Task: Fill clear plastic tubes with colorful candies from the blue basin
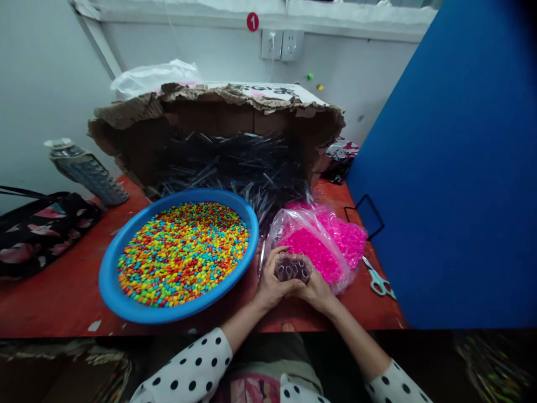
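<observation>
Because slender tubes scatter easily, the bundle of clear tubes (293,271) is presumably cupped from both sides to keep its open ends level. It is located over the near part of the red table (50,308), in front of the plastic bag (273,232), with the open ends facing the camera. The left hand (269,286) is clamped around the bundle's left side, thumb across the near face. The right hand (318,291) is closed on the right side; its fingers are partly hidden, so their exact spacing cannot be told.

The blue basin (107,282), holding multicoloured pieces (184,254), sits to the left of the hands; the bag of pink pieces (316,254) sits just beyond them. This layout probably keeps both within short reach. The torn carton (126,112) lies with its opening toward the person, likely for access to the loose tubes (235,162). The scissors (381,284) rest at the right edge, apparently clear of the handling area.

Count: two hands, one bundle, one basin, one carton, one pair of scissors, one bottle (88,173) and one floral bag (46,238). At least four tube ends are distinguishable in the bundle; its full count cannot be read. The coloured pieces, pink pieces and loose tubes are too numerous to count.
</observation>
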A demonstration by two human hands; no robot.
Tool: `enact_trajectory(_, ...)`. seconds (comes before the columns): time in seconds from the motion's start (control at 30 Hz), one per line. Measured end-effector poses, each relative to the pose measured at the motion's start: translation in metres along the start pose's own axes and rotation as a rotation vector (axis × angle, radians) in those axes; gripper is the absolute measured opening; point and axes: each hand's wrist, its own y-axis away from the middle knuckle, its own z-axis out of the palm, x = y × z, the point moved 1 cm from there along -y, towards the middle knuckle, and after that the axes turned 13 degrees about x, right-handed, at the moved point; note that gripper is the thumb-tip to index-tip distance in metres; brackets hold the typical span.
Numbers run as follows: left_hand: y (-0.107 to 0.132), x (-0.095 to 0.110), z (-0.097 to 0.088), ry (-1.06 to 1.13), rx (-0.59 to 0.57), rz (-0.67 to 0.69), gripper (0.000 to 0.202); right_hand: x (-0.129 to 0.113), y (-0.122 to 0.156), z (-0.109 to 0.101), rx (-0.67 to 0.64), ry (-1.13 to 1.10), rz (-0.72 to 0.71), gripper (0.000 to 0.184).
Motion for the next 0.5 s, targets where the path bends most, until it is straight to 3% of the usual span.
enact_trajectory(0.23,0.002,0.000,0.003,0.044,-0.191,-0.174,0.101,-0.010,0.000,0.007,0.031,0.026,-0.024,0.072)
enact_trajectory(0.5,-0.001,0.009,0.007,-0.199,-0.307,0.069,0.099,-0.011,0.009,0.004,0.199,-0.035,0.040,0.065)
